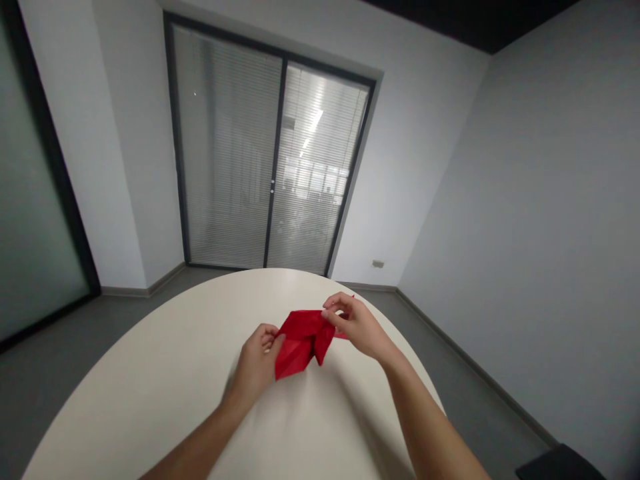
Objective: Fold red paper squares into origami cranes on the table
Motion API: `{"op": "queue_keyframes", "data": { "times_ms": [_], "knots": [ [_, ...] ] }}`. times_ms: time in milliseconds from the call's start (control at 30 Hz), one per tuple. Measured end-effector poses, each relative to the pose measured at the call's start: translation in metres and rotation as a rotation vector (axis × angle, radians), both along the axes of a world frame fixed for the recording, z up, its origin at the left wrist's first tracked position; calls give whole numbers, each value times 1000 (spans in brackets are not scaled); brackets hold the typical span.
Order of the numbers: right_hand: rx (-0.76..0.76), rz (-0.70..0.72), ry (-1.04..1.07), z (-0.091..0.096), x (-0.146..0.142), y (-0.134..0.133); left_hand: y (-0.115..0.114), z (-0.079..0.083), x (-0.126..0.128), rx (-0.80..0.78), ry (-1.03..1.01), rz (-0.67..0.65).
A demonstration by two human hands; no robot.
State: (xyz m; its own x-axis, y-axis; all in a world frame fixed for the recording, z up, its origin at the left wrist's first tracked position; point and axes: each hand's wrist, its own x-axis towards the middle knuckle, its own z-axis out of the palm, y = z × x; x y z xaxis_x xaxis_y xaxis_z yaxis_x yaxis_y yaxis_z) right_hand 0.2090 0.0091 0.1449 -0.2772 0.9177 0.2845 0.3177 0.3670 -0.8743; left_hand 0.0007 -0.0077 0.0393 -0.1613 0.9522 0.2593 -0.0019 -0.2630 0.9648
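A thin red sheet (299,328), creased and folded over itself, is held up between my two hands above the round table. I cannot tell whether it is cloth or paper. My left hand (257,367) pinches its left edge between thumb and fingers. At the upper right, the thumb and index finger of my right hand (357,325) grip another part of it. A bit of red shows behind and below the right hand's fingers, and the rest there is hidden by that hand. One pointed fold hangs down near the sheet's middle.
The cream table top (150,393) has a curved edge. Beyond it stand a dark-framed glass partition with blinds (230,160) and white walls (525,200). A dark object (563,463), partly cut off, is at the lower right corner. A wall socket (378,264) sits low.
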Motion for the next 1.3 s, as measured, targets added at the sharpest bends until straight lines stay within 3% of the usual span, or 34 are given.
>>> {"op": "queue_keyframes", "data": {
  "times_ms": [133,233,333,467,633,867,1033,1167,1300],
  "knots": [
    [-7,51,172,-16,0,-9,-4,3,1,-134,-231,-100],
    [171,184,24,-39,-1,-25,-6,-1,0,-147,-337,-100],
    [241,122,-96,-64,-9,-34,-5,-7,1,-114,-261,-85],
    [310,-37,-5,-86,-21,-31,-3,-10,7,-24,-97,-49],
    [276,-187,90,-86,-12,-22,-6,-13,14,-10,-78,-80],
    [235,-83,185,-75,1,-26,-9,-6,18,-169,-203,-178],
    [266,-111,245,-89,-4,-23,-14,-3,23,-216,-344,-197],
    [217,-129,455,-102,-12,-19,-20,-5,28,-151,-276,-220],
    [206,-199,627,-104,-20,-18,-22,-9,28,-100,-189,-196]
  ]
}}
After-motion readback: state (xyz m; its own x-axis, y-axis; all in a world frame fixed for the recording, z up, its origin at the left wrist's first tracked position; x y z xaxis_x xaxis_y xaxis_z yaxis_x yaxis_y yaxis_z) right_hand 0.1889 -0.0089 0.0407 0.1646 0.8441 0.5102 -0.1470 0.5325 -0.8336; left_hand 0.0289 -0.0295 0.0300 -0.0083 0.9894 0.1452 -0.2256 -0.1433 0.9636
